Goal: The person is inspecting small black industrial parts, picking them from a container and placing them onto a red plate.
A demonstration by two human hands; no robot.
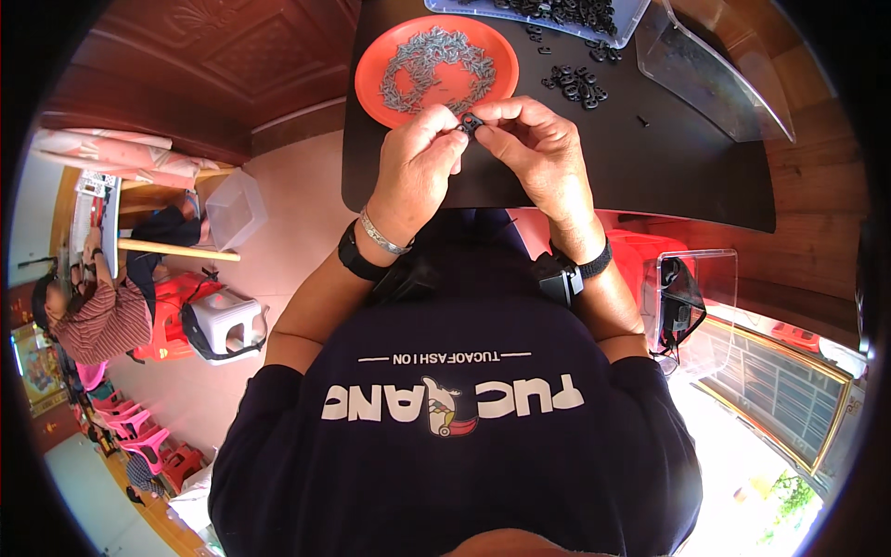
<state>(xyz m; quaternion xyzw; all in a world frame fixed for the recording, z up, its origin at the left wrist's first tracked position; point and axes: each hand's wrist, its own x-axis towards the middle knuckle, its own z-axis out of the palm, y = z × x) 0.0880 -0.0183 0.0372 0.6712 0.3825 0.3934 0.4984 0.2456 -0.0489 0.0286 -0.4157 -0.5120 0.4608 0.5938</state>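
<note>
Between my two hands, just off the near rim of the orange plate (366, 82), is a small black plastic piece with a rounded end and a hole (471, 123). My left hand (422, 158) pinches its left side between thumb and fingers. The thumb and forefinger of my right hand (538, 148) close on its right side. Many small grey screw-like pieces (436, 46) lie scattered on the plate. To the right, a loose heap of similar black pieces (577, 85) rests on the black table (668, 172).
A clear bin (624, 35) of black pieces stands at the table's far edge, with a clear plastic panel (705, 79) to its right. One tiny black piece (643, 122) lies alone. On the left, another person (102, 320) sits near stools (227, 320).
</note>
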